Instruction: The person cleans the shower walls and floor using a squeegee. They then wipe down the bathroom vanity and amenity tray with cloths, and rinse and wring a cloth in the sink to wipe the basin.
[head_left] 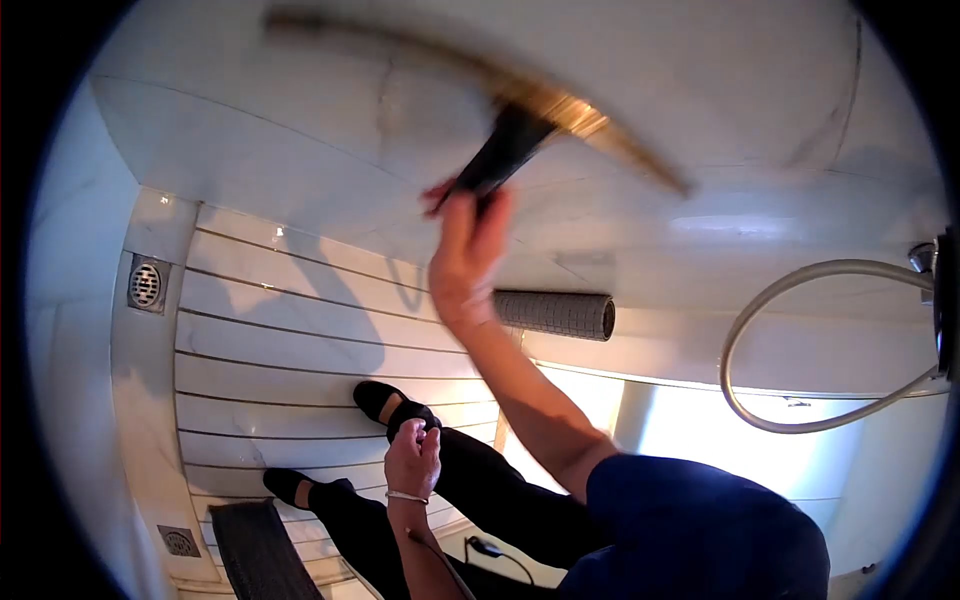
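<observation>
My right hand (465,255) is closed around the black handle of a squeegee (512,140). Its long brass-coloured bar is smeared by motion and lies against or close to the pale marble wall (300,95); I cannot tell if it touches. Lower in the view is my left hand (412,458), with a thin pale band at the wrist. Its fingers are loosely curled but apart, and no held thing shows. Behind it are black trousers (470,470) and dark shoes (378,400).
A rolled grey mat (555,314) lies along the wall's foot. A shower hose (735,350) loops at the right. The slatted pale floor (270,370) has a round drain (146,284) and a square drain cover (178,541). Dark cloth or matting (258,550) lies at the lower left.
</observation>
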